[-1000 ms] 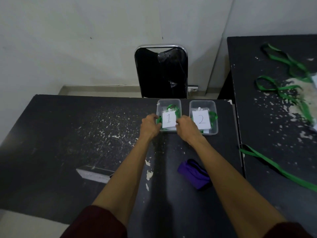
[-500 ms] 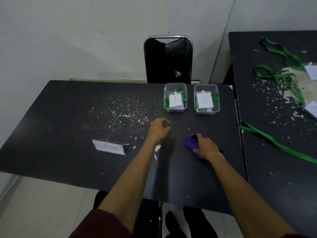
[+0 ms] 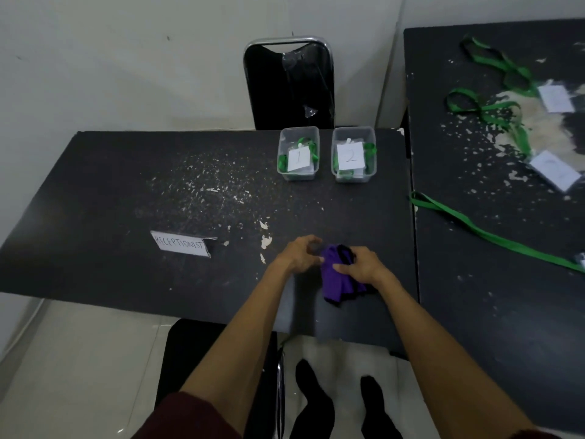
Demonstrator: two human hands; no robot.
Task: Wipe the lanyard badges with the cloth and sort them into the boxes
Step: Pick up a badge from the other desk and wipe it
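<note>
One crumpled purple cloth lies on the near part of the dark, paint-flecked table, close to its front edge, with its lower half spilling out below the hands. The right hand sits on the cloth's right side, fingers curled over the fabric and thumb pressed across it, gripping it. The left hand is just beside the cloth's upper left corner with its fingers curled inward (whether they pinch the fabric or only touch it cannot be told).

Well beyond the hands, at the table's far edge, stand two clear plastic boxes side by side: the box labelled 1 on the left and the box labelled 2 on the right, each holding green lanyards and white badges. A white folded paper sign stands to the left of the hands. On the second dark table to the right lie loose green lanyard straps and a white rectangular badge.
</note>
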